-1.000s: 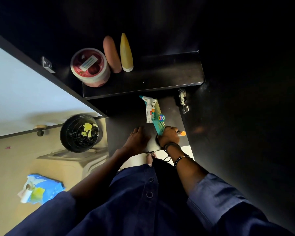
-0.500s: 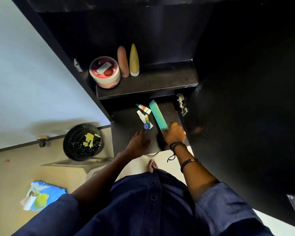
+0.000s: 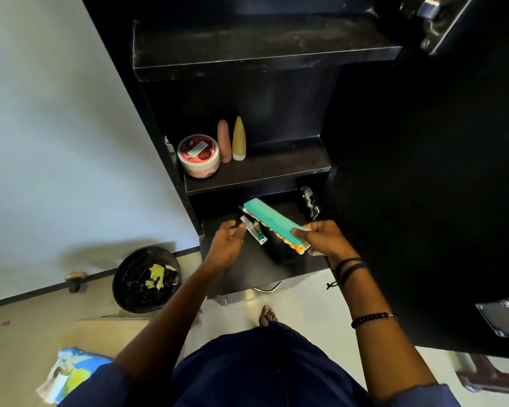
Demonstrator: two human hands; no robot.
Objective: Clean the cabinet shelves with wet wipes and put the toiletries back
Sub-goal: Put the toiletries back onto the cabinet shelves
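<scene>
The black cabinet stands open. On its middle shelf (image 3: pixel 276 168) stand a pink round jar (image 3: pixel 199 155), a peach bottle (image 3: pixel 224 141) and a yellow bottle (image 3: pixel 238 139). The top shelf (image 3: pixel 262 42) is bare and looks dusty. Above the bottom shelf (image 3: pixel 247 271), my right hand (image 3: pixel 321 237) grips a teal comb (image 3: pixel 268 218) together with a yellow-orange patterned packet (image 3: pixel 291 245) beneath it. My left hand (image 3: pixel 227 245) pinches a small white tube (image 3: pixel 254 230) by its end. A blue wet-wipes pack (image 3: pixel 68 374) lies on the floor at the lower left.
The open cabinet door (image 3: pixel 423 201) fills the right side, with a metal hinge (image 3: pixel 309 201) near my right hand. A black bin (image 3: pixel 146 279) with scraps stands on the floor to the left, by the white wall. My foot (image 3: pixel 266 315) is below the cabinet.
My right hand has raised the comb and the packet off the bottom shelf. My left hand has taken hold of the small tube. The view has tilted up, showing the top shelf.
</scene>
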